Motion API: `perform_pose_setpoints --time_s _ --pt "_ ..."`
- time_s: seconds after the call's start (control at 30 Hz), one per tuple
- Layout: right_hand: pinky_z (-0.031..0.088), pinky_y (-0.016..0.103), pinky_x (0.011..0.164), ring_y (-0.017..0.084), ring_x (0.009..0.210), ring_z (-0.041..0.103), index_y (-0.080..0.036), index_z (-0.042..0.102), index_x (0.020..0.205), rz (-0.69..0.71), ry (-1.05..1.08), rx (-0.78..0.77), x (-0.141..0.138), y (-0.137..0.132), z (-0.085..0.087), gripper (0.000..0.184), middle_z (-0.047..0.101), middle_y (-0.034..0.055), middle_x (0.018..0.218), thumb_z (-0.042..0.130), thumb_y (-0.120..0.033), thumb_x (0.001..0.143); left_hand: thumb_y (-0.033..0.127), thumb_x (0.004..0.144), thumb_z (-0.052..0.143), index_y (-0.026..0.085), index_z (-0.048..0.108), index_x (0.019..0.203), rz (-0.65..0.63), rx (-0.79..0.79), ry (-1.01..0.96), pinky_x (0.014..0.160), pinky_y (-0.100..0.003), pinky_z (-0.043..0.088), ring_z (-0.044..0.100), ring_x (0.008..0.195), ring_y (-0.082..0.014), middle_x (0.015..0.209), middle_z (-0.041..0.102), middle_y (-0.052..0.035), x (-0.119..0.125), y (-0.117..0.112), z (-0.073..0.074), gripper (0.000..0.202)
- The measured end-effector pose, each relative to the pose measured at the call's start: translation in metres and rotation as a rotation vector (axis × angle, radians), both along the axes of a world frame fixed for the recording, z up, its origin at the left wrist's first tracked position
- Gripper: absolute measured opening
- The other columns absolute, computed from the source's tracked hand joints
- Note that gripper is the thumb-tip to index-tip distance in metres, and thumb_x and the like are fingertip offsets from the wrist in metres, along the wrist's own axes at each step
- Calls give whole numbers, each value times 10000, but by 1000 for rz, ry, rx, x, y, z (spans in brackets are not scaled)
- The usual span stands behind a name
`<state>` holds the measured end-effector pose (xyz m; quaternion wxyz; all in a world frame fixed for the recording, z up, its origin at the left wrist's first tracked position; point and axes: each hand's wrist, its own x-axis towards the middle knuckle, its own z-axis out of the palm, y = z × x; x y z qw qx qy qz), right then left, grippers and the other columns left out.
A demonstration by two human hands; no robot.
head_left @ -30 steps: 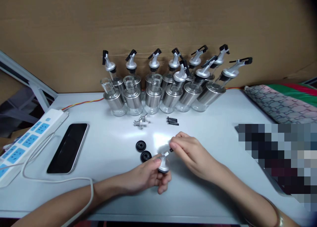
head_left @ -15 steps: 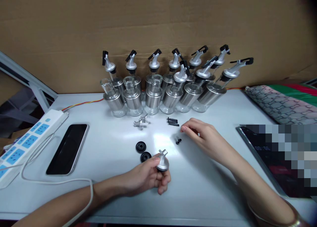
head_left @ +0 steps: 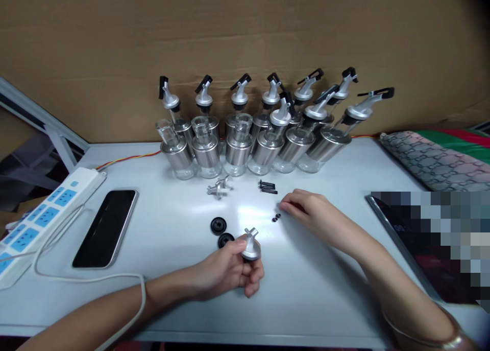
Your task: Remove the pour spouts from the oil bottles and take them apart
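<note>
My left hand is closed round a silver bottle pourer, its spout pointing up and a dark rim underneath. Beside that hand lie two black ring-shaped stoppers, one partly behind the fingers. My right hand has its thumb and index finger pinched together, low over the table. Just by its fingertips are a few tiny black plugs; whether anything sits inside the pinch is hidden. Black levers lie a little beyond, and loose silver pourer tops are farther left.
Glass-and-steel bottles stand in two rows at the back, most with pourers, three front ones uncapped. A phone and a power strip lie left, with a white cable crossing my left forearm. A dark tablet-like screen is at right.
My right hand has dropped slightly toward the tiny black plugs, its fingers still pinched. The left hand keeps holding the pourer in nearly the same place. The view has shifted a little.
</note>
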<state>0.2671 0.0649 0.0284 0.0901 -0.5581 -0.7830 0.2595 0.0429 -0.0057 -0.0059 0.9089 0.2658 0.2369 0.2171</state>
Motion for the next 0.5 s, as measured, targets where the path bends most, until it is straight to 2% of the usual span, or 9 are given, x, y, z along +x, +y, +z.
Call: perform_pose_setpoints --time_s 0.37,0.5 --pt "436 265 583 169 614 624 -194 626 808 -82 -55 4 -1 -1 2 186 700 38 730 458 -249 865 553 844 435 184 361 824 -3 6 14 592 -287 295 457 526 -94 685 497 24 -1 1 1 377" --pt "439 264 582 172 611 634 -199 651 757 -58 -43 3 -2 -1 4 213 714 41 726 471 -251 859 550 850 430 187 352 829 -3 8 6 583 -285 293 456 524 -95 688 494 20 -1 0 0 371"
